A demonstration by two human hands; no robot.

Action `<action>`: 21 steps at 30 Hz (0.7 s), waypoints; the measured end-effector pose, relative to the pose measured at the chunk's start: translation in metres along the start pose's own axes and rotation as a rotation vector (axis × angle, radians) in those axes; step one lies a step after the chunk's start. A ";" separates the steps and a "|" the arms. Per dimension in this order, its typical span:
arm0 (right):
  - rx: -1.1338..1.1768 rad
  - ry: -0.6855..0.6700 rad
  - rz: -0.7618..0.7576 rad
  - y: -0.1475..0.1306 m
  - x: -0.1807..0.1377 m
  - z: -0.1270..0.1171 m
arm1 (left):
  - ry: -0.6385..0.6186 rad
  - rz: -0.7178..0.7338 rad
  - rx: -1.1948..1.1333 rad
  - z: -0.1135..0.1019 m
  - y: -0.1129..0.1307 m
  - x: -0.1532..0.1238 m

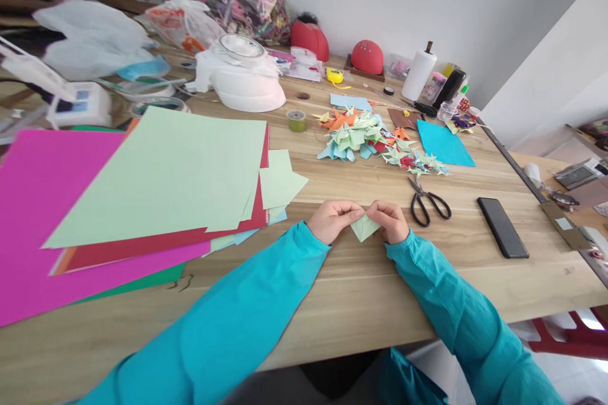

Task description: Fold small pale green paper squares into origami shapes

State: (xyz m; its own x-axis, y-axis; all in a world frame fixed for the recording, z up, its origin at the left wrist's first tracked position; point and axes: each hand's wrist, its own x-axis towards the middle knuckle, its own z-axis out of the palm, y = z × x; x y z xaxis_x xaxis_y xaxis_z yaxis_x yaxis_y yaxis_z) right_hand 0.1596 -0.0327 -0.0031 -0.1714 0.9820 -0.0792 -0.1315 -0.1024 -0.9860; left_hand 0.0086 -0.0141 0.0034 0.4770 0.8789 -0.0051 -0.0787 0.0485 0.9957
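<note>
My left hand (332,219) and my right hand (390,220) meet over the wooden table (361,291), both pinched on a small folded pale green paper piece (363,227). The fingertips close on its upper edge, and its pointed lower part shows between the hands. Teal sleeves cover both arms. Just beyond the hands lies a heap of folded paper figures (368,136) in green, blue, orange and red.
Black scissors (427,201) lie right of my hands, a black phone (502,235) further right. Large coloured paper sheets (156,190) are stacked at the left. A blue sheet (444,143), a green tape roll (297,120), a white appliance (244,79) and clutter fill the back.
</note>
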 end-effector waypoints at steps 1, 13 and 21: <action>-0.026 -0.015 0.010 -0.001 -0.001 0.001 | -0.006 -0.002 -0.002 0.000 0.001 0.000; 0.110 -0.141 0.112 0.000 0.000 -0.001 | -0.100 -0.200 -0.485 0.005 -0.009 0.001; 0.180 -0.137 0.118 0.001 0.000 0.002 | -0.159 -0.222 -0.470 0.004 -0.006 -0.001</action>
State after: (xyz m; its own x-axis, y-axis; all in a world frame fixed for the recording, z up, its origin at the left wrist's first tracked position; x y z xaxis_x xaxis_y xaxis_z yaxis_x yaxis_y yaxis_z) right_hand 0.1577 -0.0334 -0.0041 -0.3247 0.9323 -0.1597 -0.2728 -0.2539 -0.9280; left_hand 0.0125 -0.0168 -0.0020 0.6503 0.7426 -0.1602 -0.3267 0.4638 0.8235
